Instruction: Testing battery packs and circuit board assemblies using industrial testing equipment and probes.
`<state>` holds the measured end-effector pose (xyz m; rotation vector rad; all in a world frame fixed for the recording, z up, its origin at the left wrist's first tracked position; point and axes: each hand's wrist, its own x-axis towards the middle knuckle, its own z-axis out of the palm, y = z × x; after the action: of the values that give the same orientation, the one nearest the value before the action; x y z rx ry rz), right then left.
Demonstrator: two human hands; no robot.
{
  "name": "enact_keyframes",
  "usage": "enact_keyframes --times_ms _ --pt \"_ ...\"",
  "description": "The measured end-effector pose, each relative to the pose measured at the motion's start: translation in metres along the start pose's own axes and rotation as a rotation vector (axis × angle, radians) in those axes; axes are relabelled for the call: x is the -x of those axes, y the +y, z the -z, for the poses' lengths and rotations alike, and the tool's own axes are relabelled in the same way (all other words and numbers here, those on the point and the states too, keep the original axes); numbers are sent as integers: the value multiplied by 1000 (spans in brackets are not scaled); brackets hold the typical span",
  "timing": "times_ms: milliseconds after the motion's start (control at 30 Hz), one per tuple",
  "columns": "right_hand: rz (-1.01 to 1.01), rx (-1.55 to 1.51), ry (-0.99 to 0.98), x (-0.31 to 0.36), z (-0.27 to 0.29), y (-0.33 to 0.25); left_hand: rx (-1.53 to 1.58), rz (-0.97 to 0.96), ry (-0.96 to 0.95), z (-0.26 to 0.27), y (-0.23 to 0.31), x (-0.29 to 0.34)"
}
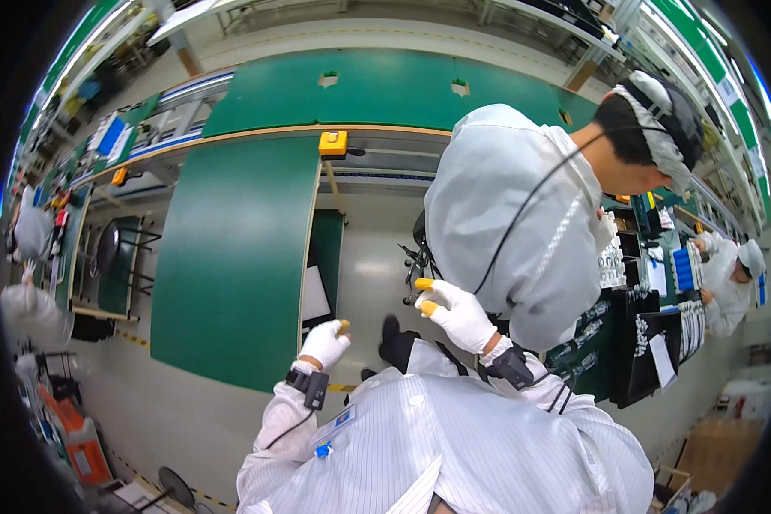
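My left hand [324,344], in a white glove with yellow fingertips, is in the air beside the right edge of a green-topped table [231,257]. Its fingers are curled in, and no object shows in them. Further right, my right hand [461,318] wears the same kind of glove. Thumb and forefinger stand apart with nothing between them, close to the back of a co-worker [514,206] in a pale smock. Dark box-shaped devices are strapped to both of my wrists, the left wrist device [308,387] and the right wrist device [512,368].
A yellow switch box [332,143] sits at the table's far right corner. Beyond runs a long green bench [377,90]. The co-worker leans over a right-hand bench with black trays [647,360] and dark cylindrical parts [587,334]. Orange bins [81,441] stand at lower left.
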<state>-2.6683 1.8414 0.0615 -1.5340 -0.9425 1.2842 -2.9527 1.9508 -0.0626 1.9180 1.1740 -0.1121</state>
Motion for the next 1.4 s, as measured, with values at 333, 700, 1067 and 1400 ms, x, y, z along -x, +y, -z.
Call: enact_keyframes --times_ms 333,700,1067,1400 --pt "201 -422 260 -122 38 -95 -81 -201 -23 111 48 -250" --pt "341 -293 834 -217 112 -172 -134 -332 189 201 92 -482" --pt "-11 741 1375 -406 321 -269 -397 -219 -134 276 107 -613" --pt "-78 897 1556 -450 600 -341 -409 -194 -349 292 121 -660"
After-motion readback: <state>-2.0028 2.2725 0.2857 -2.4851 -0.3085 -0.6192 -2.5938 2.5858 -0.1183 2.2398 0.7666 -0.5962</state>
